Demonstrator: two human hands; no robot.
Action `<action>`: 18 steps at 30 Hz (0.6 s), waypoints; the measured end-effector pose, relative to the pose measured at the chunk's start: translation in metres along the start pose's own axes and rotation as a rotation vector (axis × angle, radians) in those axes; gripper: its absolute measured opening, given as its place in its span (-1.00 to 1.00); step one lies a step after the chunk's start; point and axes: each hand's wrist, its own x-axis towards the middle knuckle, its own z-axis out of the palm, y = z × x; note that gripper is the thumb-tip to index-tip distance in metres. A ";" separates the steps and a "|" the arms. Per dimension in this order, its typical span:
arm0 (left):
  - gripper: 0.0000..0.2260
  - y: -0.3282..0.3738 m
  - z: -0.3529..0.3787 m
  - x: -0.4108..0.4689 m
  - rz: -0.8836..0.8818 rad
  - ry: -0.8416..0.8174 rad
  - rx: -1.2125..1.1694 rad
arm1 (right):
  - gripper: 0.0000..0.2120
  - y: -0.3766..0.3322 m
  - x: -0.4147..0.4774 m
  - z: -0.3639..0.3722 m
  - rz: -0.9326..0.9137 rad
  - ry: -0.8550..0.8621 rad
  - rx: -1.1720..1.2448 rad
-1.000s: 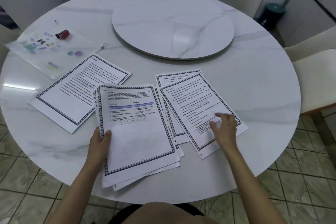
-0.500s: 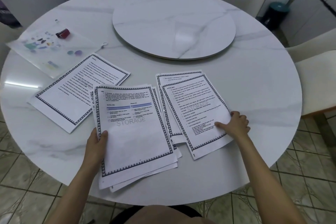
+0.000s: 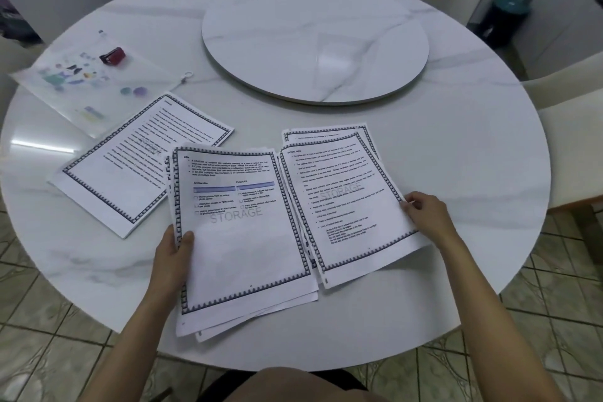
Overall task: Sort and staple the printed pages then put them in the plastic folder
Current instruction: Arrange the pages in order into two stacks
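1. While sorting is under way, three groups of printed pages lie on the round marble table, apparently one per set.
2. Left hand pinches the left edge of the centre stack, thumb on top, likely to steady it at the table's near edge; long axis runs away from the person, headings far.
3. Right hand is closed on the right edge of the right page, seemingly lifting it; top tilts slightly right.
4. Left sheet lies loose, angled.
5. Plastic folder sits far left, a red stapler on it, untouched.
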 end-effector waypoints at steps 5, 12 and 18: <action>-0.73 0.005 0.000 -0.003 0.016 0.010 0.032 | -0.91 0.006 0.010 -0.025 -0.073 0.084 0.156; -0.73 0.007 0.004 -0.008 0.009 0.057 0.050 | -0.84 0.047 0.034 -0.065 -0.022 0.254 0.235; -0.74 0.005 0.008 -0.008 -0.014 0.096 0.091 | -0.75 0.095 0.050 -0.094 0.082 0.321 0.098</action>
